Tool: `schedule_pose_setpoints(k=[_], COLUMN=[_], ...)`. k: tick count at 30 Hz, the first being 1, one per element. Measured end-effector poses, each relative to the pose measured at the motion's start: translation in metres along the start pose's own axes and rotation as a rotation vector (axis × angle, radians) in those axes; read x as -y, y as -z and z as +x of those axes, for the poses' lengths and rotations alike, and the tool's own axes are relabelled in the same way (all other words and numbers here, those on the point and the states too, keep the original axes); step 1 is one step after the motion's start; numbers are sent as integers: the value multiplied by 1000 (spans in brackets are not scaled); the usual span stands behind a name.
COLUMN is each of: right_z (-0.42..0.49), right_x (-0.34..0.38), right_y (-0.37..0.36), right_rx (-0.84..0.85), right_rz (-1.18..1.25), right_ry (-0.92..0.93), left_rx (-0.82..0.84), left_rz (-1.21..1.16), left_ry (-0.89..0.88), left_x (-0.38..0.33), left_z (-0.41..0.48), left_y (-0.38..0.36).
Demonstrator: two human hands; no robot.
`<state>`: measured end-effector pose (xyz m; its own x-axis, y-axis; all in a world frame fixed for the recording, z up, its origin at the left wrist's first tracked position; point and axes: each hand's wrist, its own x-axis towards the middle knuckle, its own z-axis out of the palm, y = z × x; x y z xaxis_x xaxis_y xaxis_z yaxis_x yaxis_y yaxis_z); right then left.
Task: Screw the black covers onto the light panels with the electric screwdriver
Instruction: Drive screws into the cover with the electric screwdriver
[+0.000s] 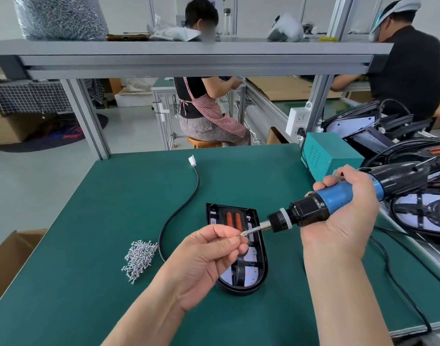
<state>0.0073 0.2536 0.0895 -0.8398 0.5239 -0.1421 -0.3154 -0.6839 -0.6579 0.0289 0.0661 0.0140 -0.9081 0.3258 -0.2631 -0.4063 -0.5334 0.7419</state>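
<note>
My left hand (209,255) pinches a small screw (238,237) at the bit of the electric screwdriver (338,201), which my right hand (343,218) grips above the light panel (239,245).

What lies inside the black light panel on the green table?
In the light panel: two orange strips, a white board with red dots, a black bar. The left hand, pinching a screw, hides part of the middle.

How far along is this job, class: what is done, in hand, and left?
Done: a light panel lies on the mat, black cover seemingly in place. Screws already driven cannot be told. In hand: the left hand pinches a screw at the bit of the electric screwdriver, gripped by the right hand. Left: driving it; more panels wait at right.
</note>
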Motion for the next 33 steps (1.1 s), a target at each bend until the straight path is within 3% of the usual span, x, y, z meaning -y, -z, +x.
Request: schedule_pose_setpoints(k=[10, 14, 22, 28, 33], right_z=[9, 12, 8, 9, 6], right_x=[-13, -15, -11, -17, -21], right_y=[13, 13, 16, 19, 12], right_rx=[-98, -104, -43, 1, 27], right_rz=[13, -3, -46, -117, -146], right_ry=[62, 72, 61, 69, 210], left_rx=[-44, -63, -221, -213, -218], left_rz=[-63, -20, 336, 435, 743], left_ry=[2, -75, -435, -470, -508], left_x=[9, 14, 31, 37, 36], left_z=[-1, -2, -2, -1, 2], left_y=[-6, -8, -15, -12, -9])
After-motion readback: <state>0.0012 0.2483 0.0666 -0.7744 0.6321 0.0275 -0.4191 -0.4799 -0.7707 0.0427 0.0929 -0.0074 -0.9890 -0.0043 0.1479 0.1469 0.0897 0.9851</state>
